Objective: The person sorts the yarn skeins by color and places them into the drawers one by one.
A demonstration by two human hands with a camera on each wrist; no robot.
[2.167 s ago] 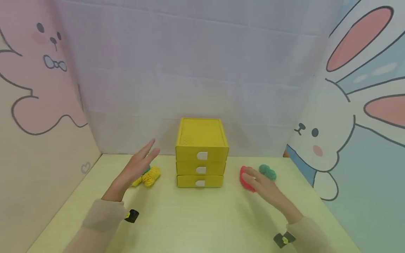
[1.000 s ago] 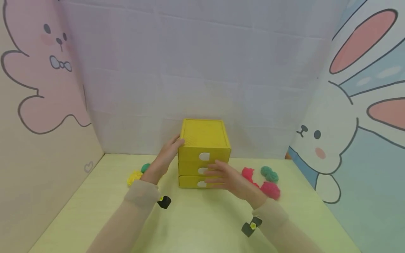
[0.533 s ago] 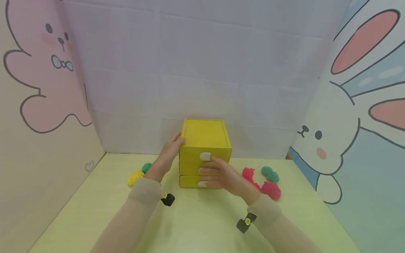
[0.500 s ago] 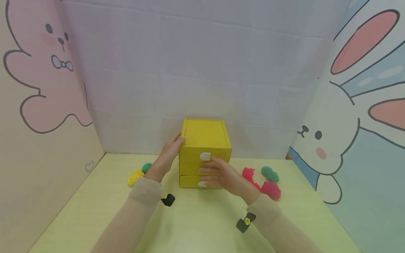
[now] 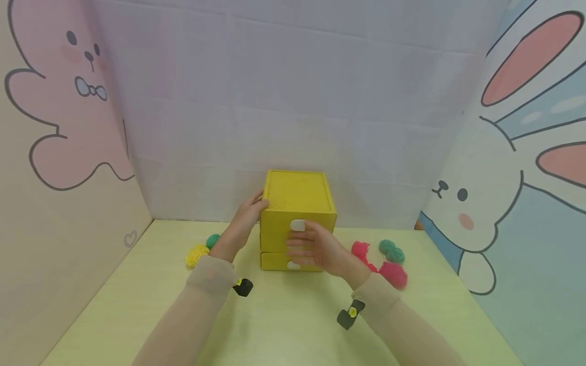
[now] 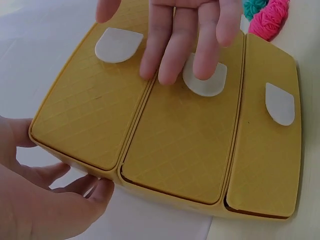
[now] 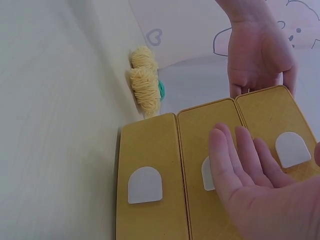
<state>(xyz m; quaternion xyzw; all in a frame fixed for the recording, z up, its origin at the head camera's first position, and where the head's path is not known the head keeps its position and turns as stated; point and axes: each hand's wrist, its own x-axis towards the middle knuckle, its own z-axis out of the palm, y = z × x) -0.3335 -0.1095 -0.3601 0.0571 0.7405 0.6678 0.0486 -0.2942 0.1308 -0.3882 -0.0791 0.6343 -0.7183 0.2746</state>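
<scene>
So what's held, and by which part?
The yellow drawer unit, by its upper left edge, in the left grip; the right grip holds nothing.

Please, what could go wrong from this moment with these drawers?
The right hand has nearly straight fingers before the middle drawer's rounded white pull tab; without a hooked grip, they may slip if it pulls.
Only the left hand holds the yellow, boxy three-drawer cabinet, at one side, so a pull might twist or drag it.
The bright-pink yarn bundle lies near the beige right sleeve, which could brush it.
</scene>
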